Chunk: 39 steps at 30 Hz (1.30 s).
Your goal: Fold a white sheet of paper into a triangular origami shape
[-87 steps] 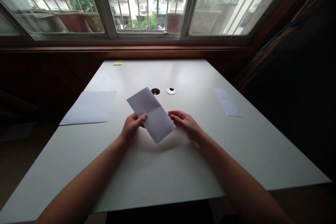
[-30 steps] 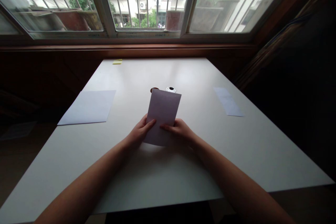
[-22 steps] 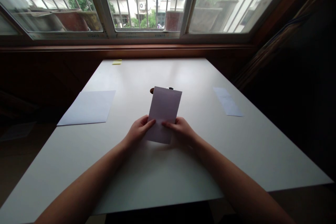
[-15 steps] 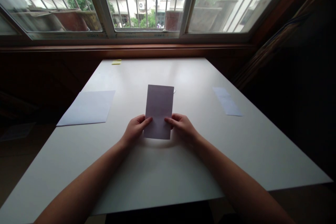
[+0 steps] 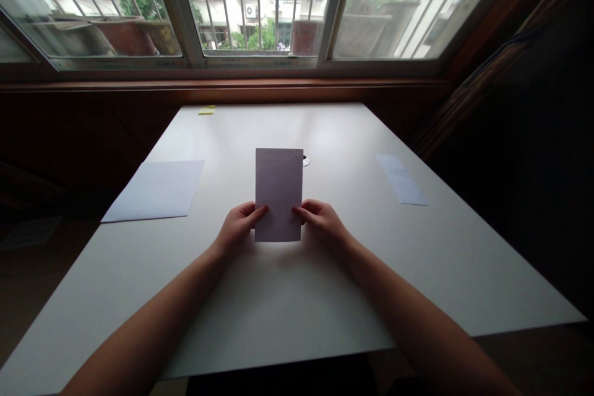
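A folded sheet of pale paper (image 5: 278, 189) stands upright above the middle of the white table (image 5: 297, 297), its long side pointing away from me. My left hand (image 5: 237, 229) pinches its lower left edge, thumb on the front. My right hand (image 5: 322, 226) pinches the lower right edge in the same way. The paper's bottom edge is close to the table top.
A flat white sheet (image 5: 155, 189) lies at the table's left edge. A narrow folded strip of paper (image 5: 401, 179) lies on the right. A round white cable grommet (image 5: 305, 160) peeks out behind the held paper. A yellow sticky note (image 5: 206, 110) sits at the far edge under the barred window.
The paper was tilted diagonally; both hands have turned it upright and squared it, and it now hides the cable hole. My hands have shifted to its lower side edges.
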Tool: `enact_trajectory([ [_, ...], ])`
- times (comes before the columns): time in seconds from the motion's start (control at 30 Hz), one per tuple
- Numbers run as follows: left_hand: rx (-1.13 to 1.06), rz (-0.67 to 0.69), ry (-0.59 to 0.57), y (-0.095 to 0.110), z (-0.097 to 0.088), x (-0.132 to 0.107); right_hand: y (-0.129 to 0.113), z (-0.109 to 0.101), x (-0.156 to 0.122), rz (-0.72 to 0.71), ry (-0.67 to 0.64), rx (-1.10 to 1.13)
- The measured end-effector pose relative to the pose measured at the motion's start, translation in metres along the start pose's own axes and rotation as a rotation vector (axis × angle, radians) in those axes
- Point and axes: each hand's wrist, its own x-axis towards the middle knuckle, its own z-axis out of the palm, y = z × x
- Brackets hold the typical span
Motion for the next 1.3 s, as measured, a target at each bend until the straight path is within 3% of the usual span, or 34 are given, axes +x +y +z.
enact_trajectory([
  [0.37,0.004,-0.04,-0.024,0.005,-0.004,0.0,-0.003,-0.002,-0.002,0.031,-0.017,0.053],
  [0.67,-0.163,0.018,0.11,0.008,-0.004,0.003,-0.011,-0.004,-0.008,0.173,-0.21,0.017],
  [1.0,-0.166,0.065,0.252,0.01,-0.008,0.003,-0.013,-0.007,-0.006,0.184,-0.176,-0.008],
  [1.3,-0.147,0.088,0.255,0.013,-0.011,0.004,-0.013,-0.01,-0.006,0.176,-0.202,0.013],
])
